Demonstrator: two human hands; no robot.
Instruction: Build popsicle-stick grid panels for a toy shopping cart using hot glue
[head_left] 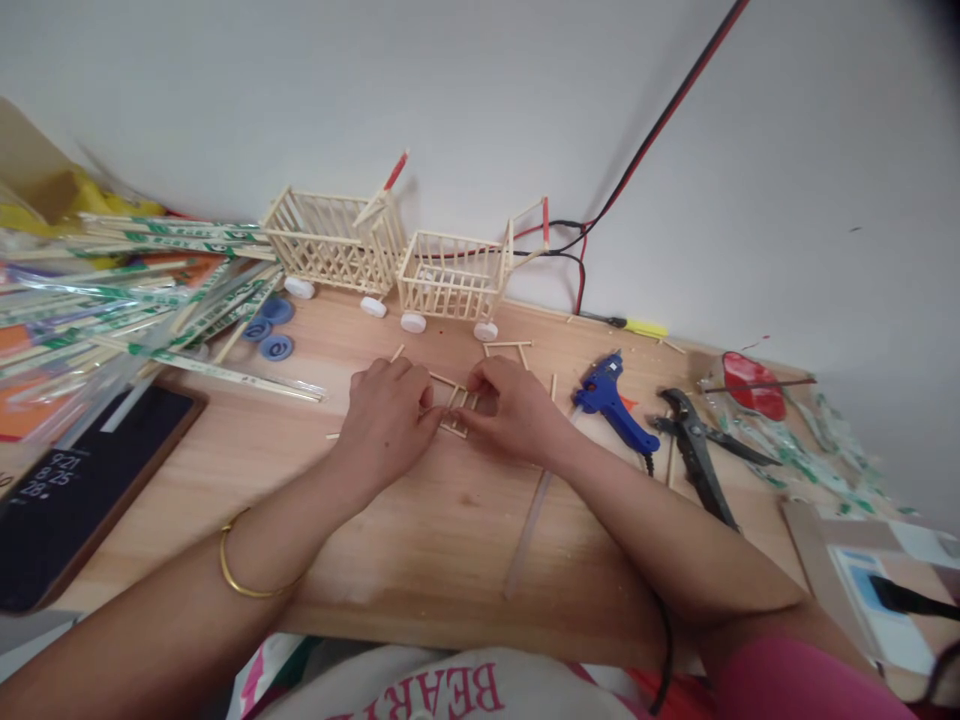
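My left hand (386,415) and my right hand (517,410) meet low over the middle of the wooden table. Between their pinched fingertips is a small frame of thin wooden sticks (456,428), partly hidden by the fingers. A loose wooden stick (398,353) lies just beyond my left hand. Past my right hand rests a U-shaped piece of joined sticks (508,345). To the right of that hand are a blue glue gun (615,405) and a translucent glue stick (529,535).
Two stick-built model carts, one larger (337,245) and one smaller (454,275), stand against the wall. Wrapped chopsticks (150,300) heap at left beside blue caps (277,347) and a dark tablet (90,490). Black-handled cutters (697,450) and plastic wrappers (817,450) lie at right.
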